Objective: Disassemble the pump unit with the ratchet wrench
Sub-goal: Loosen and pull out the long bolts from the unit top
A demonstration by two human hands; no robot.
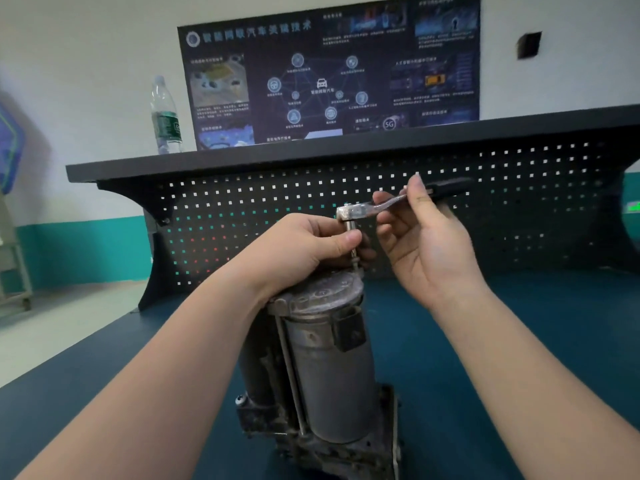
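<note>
Head view: pump unit [322,368] stands upright on the blue bench top [502,341], and I see my left hand [304,251] curled over its top cap, thumb and fingers pinching the socket extension [351,227] that drops from the ratchet wrench [374,206] head down to a bolt at the cap's edge. My right hand [426,244] pinches the wrench handle just right of the head, wrench roughly level above the pump; water bottle [165,116] sits on the shelf [242,157] over the pegboard [450,216], well apart
</note>
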